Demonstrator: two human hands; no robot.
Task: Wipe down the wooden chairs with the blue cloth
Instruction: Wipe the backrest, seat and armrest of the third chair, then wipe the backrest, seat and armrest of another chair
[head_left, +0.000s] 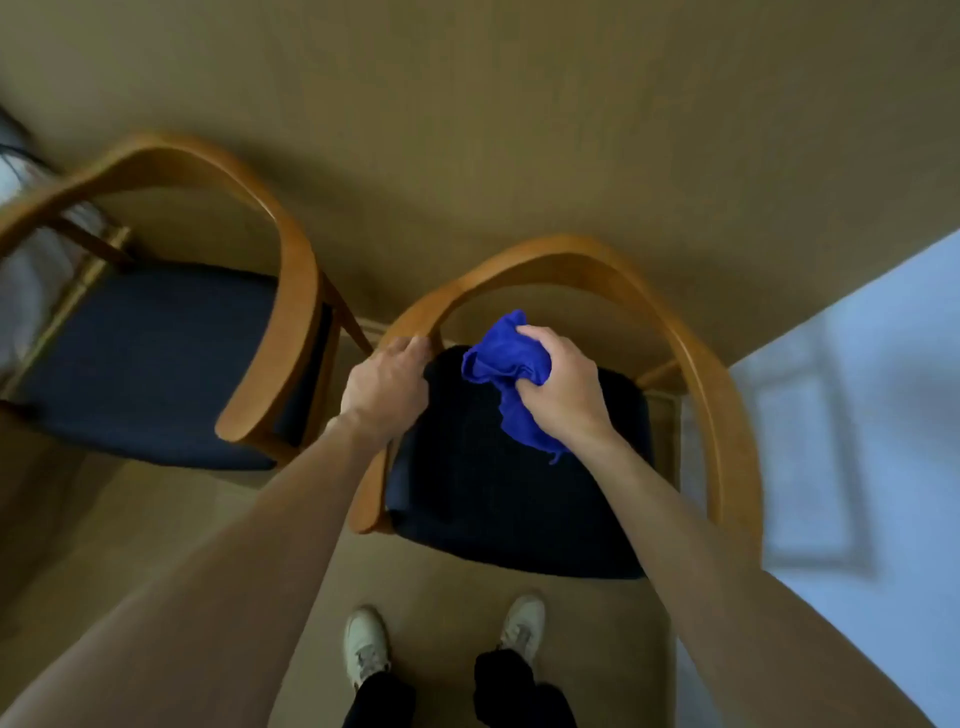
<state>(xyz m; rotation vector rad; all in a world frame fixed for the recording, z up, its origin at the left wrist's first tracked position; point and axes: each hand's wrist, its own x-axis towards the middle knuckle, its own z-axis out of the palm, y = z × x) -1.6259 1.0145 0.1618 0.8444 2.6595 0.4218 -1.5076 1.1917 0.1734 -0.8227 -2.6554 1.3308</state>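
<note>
- Nearest, at the bottom centre of the frame, the person's white shoes (367, 646) stand squarely before the front edge of the dark seat cushion (498, 499); judging by that, the stance is close enough to reach the whole rail without leaning.
- In the centre of the frame the right hand (563, 387) hovers over the cushion with its fingers curled round a bunched blue cloth (506, 364), one tail hanging down toward the wrist. The cloth is not yet on wood. I would spread it flatter in the palm first, so that more fabric meets the rail.
- Just left of it, the left hand (387, 382) grips the left side of the curved wooden armrest (587, 260) of the near chair, fingers wrapped over the rail. That hold should steady the chair while the cloth is drawn along.
- A sound stroke would start beside the left hand and follow the curve round the back toward the right of the frame, pressing evenly.
- Farther off, at the upper left, the second chair (291, 270) stands beside the first against the tan wall (519, 104), awaiting its turn.
</note>
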